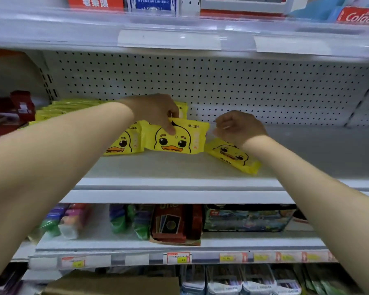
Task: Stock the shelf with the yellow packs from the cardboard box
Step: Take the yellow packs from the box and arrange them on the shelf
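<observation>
My left hand (156,111) grips the top edge of an upright yellow duck-face pack (176,138) on the middle shelf (179,167). A second upright pack (124,141) stands just left of it, and another pack (182,109) shows behind my hand. More yellow packs (58,109) are stacked at the far left behind my forearm. My right hand (239,126) hovers with loosely curled fingers, holding nothing, above a pack lying flat (232,155) to the right. The cardboard box (113,285) shows at the bottom edge.
A white pegboard (222,86) backs the shelf, whose right half is bare. Red boxes (11,111) sit at the far left. The shelf below holds card games and toy boxes (247,218). Toothpaste boxes (358,15) line the top shelf.
</observation>
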`<state>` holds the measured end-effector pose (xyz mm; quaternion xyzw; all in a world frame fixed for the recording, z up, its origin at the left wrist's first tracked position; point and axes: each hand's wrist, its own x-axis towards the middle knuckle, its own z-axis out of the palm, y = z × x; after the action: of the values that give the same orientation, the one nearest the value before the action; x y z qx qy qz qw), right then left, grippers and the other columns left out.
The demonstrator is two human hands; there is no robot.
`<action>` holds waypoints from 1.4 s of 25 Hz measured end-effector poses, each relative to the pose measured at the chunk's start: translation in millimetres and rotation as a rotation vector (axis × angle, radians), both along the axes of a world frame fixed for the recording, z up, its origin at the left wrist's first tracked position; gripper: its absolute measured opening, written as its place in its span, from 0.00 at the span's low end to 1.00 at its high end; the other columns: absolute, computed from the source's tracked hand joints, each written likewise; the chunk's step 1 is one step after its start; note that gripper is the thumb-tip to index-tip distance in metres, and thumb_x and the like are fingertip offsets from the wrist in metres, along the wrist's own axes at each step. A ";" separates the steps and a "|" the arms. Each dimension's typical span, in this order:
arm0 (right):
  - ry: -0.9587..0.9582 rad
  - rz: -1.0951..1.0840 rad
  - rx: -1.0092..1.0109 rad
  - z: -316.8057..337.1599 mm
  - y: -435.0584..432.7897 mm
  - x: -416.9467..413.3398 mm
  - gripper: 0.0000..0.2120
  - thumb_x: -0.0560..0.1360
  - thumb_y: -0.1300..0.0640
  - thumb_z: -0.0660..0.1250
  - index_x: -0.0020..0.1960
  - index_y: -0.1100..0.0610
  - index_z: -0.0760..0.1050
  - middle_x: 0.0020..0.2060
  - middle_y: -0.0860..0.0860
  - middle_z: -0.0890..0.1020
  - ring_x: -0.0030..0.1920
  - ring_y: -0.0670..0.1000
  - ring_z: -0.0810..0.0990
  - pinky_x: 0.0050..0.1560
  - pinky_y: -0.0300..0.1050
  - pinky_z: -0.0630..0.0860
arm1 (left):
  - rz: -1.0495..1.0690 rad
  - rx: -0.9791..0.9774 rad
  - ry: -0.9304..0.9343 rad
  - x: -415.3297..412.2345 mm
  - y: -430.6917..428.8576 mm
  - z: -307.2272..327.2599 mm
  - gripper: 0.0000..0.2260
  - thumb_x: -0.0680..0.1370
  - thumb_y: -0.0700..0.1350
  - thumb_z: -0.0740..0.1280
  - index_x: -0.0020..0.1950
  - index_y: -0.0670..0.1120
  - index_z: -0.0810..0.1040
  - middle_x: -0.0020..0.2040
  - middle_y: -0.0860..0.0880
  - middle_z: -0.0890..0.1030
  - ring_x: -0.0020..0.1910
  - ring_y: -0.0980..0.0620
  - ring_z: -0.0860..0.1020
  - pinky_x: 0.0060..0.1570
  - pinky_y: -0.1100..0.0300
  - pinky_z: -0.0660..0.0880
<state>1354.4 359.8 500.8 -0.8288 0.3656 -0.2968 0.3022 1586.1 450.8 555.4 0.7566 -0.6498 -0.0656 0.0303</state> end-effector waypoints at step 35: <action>0.555 -0.007 0.046 -14.3 -46.7 18.4 0.22 0.69 0.50 0.78 0.57 0.53 0.71 0.50 0.49 0.78 0.51 0.49 0.77 0.46 0.44 0.76 | 0.178 -0.419 -0.004 109.6 -108.2 -73.4 0.26 0.69 0.56 0.76 0.63 0.50 0.75 0.60 0.46 0.77 0.60 0.45 0.70 0.55 0.53 0.71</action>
<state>1372.8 313.2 486.5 -0.8699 0.4441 -0.0513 0.2082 1695.6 342.6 482.0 0.7884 -0.5798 0.0754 0.1911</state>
